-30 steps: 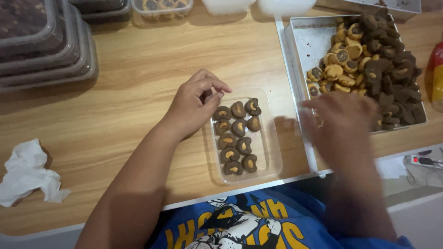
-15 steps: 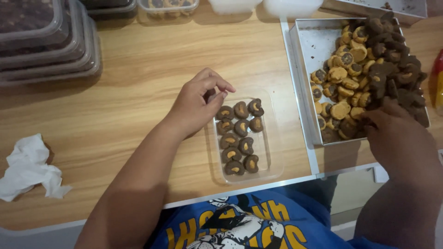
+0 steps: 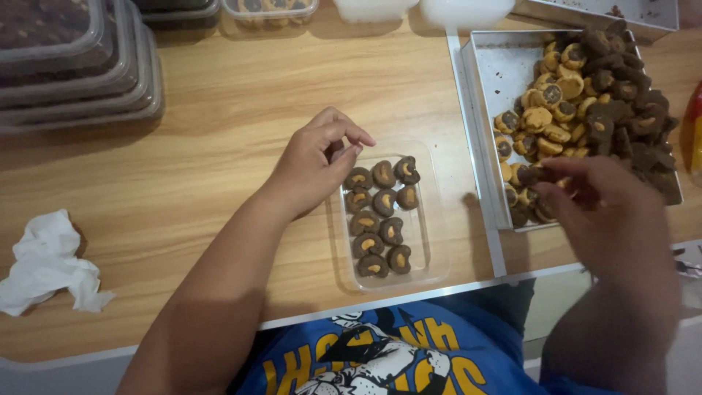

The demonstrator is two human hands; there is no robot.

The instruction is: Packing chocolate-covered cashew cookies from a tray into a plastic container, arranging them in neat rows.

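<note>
A clear plastic container (image 3: 431, 241) lies on the wooden table in front of me, with two rows of dark, nut-topped cookies (image 3: 380, 212) in its left half. My left hand (image 3: 314, 168) rests at its far left corner, thumb and forefinger pinched on the rim. My right hand (image 3: 607, 212) hovers over the near end of a metal tray (image 3: 475, 110) heaped with brown and dark cookies. Its fingertips pinch a dark cookie (image 3: 530, 175).
Stacked lidded plastic containers (image 3: 73, 66) stand at the far left, and a crumpled white tissue (image 3: 47, 263) lies near left. Another cookie container (image 3: 270, 7), white tubs (image 3: 461, 11) and a second metal tray (image 3: 621, 11) line the far edge. A red-and-yellow object (image 3: 695, 132) sits far right.
My right hand went from beside the clear container to the tray and now holds a dark cookie at its fingertips. My left hand has stayed at the container's corner.
</note>
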